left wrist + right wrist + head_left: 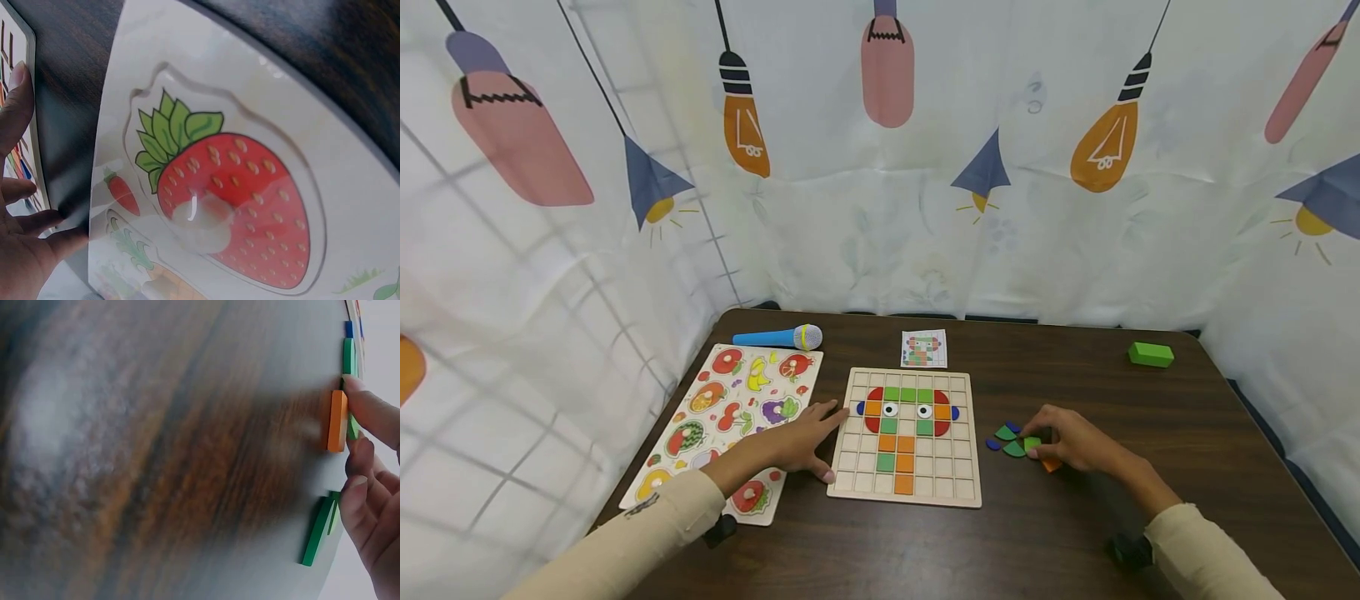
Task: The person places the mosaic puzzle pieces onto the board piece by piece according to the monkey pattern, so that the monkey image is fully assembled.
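A pale wooden grid board (942,475) lies in the middle of the table, with red, green, orange and blue pieces and two eye tiles set in it. My left hand (805,437) has its fingers spread at the board's left edge, touching it. To the right, my right hand (1070,437) pinches a light green tile (1032,444) between thumb and finger, low over the table. An orange piece (337,422) is right beside those fingers in the right wrist view. Several loose pieces lie left of the hand, among them a dark green one (1013,450) and a blue one (993,445).
A fruit puzzle board (700,437) lies on the left, partly under my left forearm. Behind it is a blue toy microphone (775,337). A small pattern card (924,348) lies beyond the grid board, and a green block (1151,354) stands at the back right.
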